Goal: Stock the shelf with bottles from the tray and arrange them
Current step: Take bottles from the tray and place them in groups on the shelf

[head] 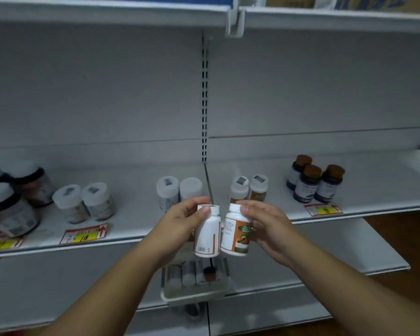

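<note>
Standing at the shelf (pixel 386 180), the person is holding up two bottles, one in each hand, and from where I am looking the job is only partly done. Going from the left: big dark jars (pixel 12 207) are sitting at the far end, then a pair of white-capped bottles (pixel 85 202) behind a price tag (pixel 84 234), then another white pair (pixel 178 190) just left of the upright divider. The left hand (pixel 180 226) is wrapping its fingers around a white bottle (pixel 207 231), label side turned away, thumb pressing near the cap. Touching it, the orange-labelled bottle (pixel 237 232) is sitting in the right hand (pixel 267 229), fingers closed over the cap and shoulder. Both are being held in front of the shelf edge, not yet set down. Behind them two matching orange-labelled bottles (pixel 249 187) are already standing, and further right three brown-capped bottles (pixel 314 181) are clustered. Below the hands the tray (pixel 194 295) is resting on the lower shelf with several bottles lying in it, though blur is keeping me from counting them. So I judge some rows are started, much shelf space is waiting, and the tray is far from emptied
</note>
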Available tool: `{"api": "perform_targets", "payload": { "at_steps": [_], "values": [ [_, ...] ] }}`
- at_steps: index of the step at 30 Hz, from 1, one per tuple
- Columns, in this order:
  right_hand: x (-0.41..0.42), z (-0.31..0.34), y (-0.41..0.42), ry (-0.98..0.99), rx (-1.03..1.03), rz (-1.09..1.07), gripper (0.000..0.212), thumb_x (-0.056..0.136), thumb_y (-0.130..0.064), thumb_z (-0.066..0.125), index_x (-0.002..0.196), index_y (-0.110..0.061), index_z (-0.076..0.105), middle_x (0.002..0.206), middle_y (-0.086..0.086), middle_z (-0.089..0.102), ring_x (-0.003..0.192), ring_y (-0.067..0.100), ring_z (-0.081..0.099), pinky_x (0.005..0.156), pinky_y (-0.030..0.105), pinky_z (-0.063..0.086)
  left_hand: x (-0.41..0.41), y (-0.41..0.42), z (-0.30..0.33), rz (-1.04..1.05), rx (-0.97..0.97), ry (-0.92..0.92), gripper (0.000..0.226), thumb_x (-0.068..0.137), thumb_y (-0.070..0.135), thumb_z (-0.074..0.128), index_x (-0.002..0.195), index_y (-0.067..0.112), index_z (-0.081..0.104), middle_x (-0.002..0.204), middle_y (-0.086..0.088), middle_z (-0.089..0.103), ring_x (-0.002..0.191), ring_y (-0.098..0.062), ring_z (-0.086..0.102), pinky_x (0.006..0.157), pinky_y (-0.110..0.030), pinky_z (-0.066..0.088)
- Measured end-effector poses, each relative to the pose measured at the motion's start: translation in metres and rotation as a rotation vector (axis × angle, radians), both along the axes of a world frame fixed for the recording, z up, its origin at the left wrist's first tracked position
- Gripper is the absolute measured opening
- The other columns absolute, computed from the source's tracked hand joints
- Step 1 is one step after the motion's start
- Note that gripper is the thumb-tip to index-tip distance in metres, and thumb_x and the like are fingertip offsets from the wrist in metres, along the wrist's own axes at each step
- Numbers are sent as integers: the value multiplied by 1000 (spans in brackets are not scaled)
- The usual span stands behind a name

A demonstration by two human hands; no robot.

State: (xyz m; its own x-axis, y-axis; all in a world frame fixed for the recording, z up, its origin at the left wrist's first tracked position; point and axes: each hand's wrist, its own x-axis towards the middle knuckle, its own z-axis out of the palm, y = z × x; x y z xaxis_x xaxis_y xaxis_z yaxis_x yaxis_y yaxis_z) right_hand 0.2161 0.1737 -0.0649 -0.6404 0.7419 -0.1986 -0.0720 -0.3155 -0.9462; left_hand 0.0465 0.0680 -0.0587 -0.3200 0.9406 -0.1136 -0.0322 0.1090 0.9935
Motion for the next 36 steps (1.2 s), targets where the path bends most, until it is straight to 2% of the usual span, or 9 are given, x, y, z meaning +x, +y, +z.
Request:
{"api": "perform_targets", "payload": {
  "at_steps": [3,7,11,13,16,21,24,30,36],
  "values": [
    [0,17,8,69,5,-27,16,81,-11,62,96,-12,68,81,7,73,73,18,67,67,30,53,3,15,21,-58,26,27,15,81,26,65,96,22,68,83,9,76,75,-8,71,60,-25,56],
    [8,47,33,78,125,-11,17,83,-12,61,99,-15,67,80,1,73,70,13,69,58,23,53,2,39,54,19,43,203,43,51,43,86,74,23,56,73,-2,69,64,-13,64,53,-29,51],
    [12,79,65,74,263,-21,15,82,-12,66,96,-16,67,90,4,72,79,14,70,66,26,55,6,78,81,165,66,220,34,65,37,78,83,24,52,94,-17,72,88,-35,70,84,-57,55],
    [10,90,79,54,322,-11,17,81,-14,68,97,-17,66,97,6,70,88,20,68,76,32,53,11,98,89,176,52,297,34,67,50,72,87,27,57,100,-10,69,91,-31,67,84,-52,55],
    [3,101,99,46,377,-16,18,79,-12,70,95,-18,66,96,4,69,87,17,67,73,28,53,14,122,99,151,3,374,43,63,64,62,91,31,61,102,1,65,93,-21,63,82,-43,56],
    [-9,111,141,-28,477,-59,21,77,-14,74,94,-22,65,98,0,67,94,18,64,82,31,54,3,158,96,167,14,380,15,84,48,57,85,33,57,96,3,63,89,-16,62,78,-36,53],
    [-17,99,167,-116,507,-83,29,75,-14,75,102,-18,64,104,3,63,98,20,62,88,36,52,-3,175,82,197,55,369,17,85,45,58,90,29,57,98,-1,62,89,-16,61,71,-31,48],
    [-30,46,187,-320,668,12,23,73,-17,75,94,-14,66,91,1,65,87,18,62,74,27,49,-1,198,30,213,-48,464,19,87,35,61,89,17,58,87,-2,61,74,-11,58,60,-22,43],
    [-31,5,193,-453,709,116,25,67,-13,75,88,-2,66,84,11,66,67,7,57,60,21,45,6,207,-5,146,-153,501,16,88,31,61,89,15,57,87,-3,60,78,-15,58,66,-24,46]
  ]
}}
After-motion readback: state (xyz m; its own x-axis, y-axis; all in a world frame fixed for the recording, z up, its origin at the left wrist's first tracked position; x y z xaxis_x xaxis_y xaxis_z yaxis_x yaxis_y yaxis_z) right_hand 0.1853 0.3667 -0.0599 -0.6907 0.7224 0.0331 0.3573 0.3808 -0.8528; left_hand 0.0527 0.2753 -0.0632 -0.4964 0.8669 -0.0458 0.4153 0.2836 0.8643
